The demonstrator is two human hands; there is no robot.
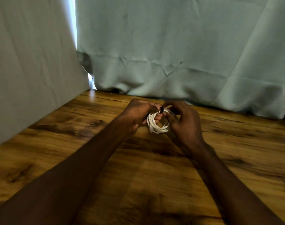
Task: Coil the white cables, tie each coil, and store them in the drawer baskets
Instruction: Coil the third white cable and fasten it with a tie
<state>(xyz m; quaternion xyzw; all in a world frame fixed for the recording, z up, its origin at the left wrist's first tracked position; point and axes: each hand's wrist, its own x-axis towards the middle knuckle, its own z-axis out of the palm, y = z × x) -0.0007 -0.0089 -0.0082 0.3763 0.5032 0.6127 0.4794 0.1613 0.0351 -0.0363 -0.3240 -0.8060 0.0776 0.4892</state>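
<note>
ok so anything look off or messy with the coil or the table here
Nothing stands out. Both hands, left hand and right hand, hold a neat white cable coil above the wooden table, with a thin black tie at its top. No tangles or damage show.

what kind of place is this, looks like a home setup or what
Probably a makeshift indoor work spot, though that is hard to confirm: a wooden table, pale cloth sheets hung as a backdrop behind it, and two hands tying a white cable coil.
</note>
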